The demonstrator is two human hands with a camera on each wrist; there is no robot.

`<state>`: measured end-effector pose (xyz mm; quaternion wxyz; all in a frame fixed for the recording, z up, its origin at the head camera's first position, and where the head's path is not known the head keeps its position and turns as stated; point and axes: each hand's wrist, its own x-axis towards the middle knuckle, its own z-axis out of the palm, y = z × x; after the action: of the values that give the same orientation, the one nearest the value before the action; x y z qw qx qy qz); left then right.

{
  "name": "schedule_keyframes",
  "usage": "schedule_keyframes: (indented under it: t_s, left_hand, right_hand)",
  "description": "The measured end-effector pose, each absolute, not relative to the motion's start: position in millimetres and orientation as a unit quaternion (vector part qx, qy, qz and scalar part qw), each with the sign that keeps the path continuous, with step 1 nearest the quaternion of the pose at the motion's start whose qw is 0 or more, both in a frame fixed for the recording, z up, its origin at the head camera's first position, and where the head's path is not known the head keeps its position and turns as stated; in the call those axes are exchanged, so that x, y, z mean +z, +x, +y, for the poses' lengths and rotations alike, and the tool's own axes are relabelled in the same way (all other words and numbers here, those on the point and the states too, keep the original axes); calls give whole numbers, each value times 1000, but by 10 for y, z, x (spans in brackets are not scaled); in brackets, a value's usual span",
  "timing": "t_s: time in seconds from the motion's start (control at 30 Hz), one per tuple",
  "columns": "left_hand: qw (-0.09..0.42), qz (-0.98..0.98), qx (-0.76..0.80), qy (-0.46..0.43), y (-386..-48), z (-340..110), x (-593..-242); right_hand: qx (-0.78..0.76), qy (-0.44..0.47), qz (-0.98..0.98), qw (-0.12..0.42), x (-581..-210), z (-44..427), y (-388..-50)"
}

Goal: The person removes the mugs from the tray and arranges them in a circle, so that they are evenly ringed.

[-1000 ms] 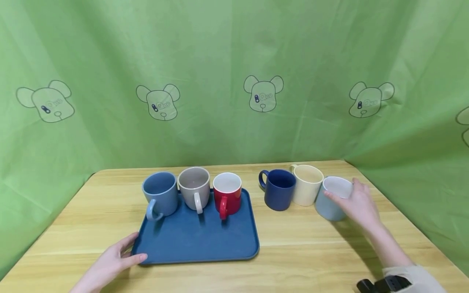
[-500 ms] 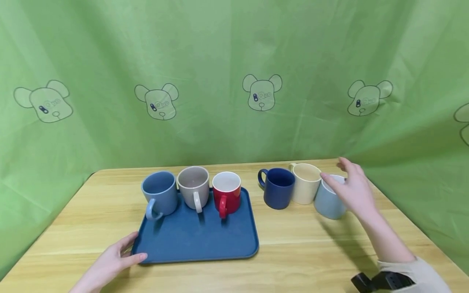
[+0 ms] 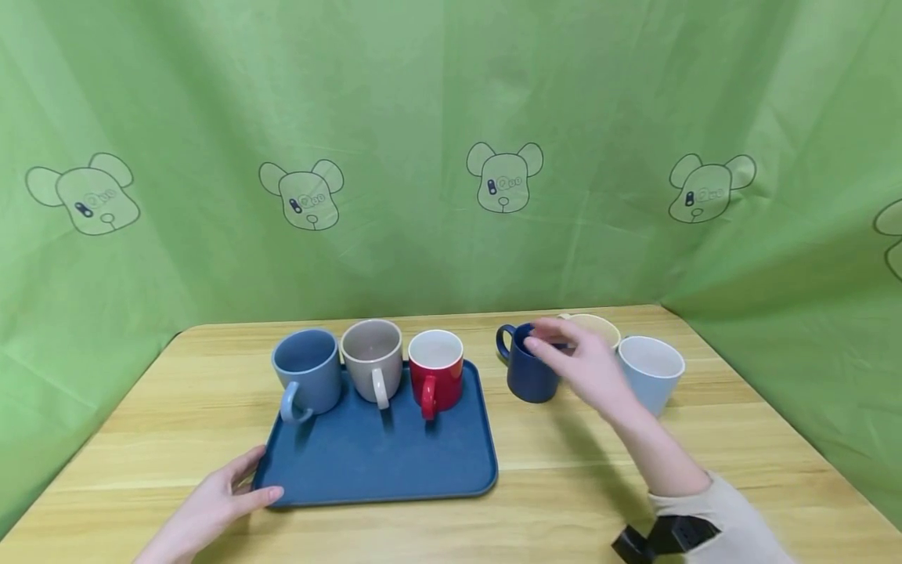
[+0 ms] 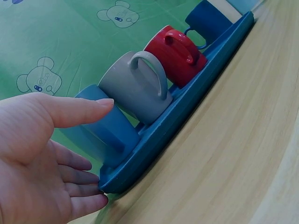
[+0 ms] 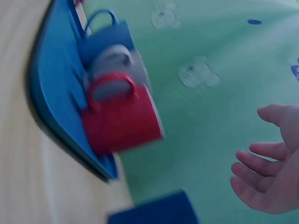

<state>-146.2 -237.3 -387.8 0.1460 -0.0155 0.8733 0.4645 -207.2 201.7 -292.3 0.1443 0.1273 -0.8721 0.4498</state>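
Left hand (image 3: 221,497) spread, touching rectangular blue tray (image 3: 380,466) at its near corner; right hand (image 3: 583,364) loosely spread above cylindrical navy-blue mug (image 3: 531,383), light wood-grain bench (image 3: 550,517).

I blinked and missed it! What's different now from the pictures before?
The right hand came up off the light blue mug and swung left to the dark blue mug, but isn't gripping it. The left hand stayed at the corner of the tray, and the blue, grey and red mugs there stayed put.
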Motion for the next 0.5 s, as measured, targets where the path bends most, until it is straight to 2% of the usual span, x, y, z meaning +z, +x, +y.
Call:
schedule_keyframes:
  t_s: [0.2,0.5]
  left_hand:
    - [158,869,468,-29,-1484,-2360,-3871]
    - [168,864,472,-42,-1506,-2360,-3857]
  right_hand:
    - [500,156,-848,76,-3208,1657,-2161]
    - [555,128,-821,-32,-3581,1212,-2249]
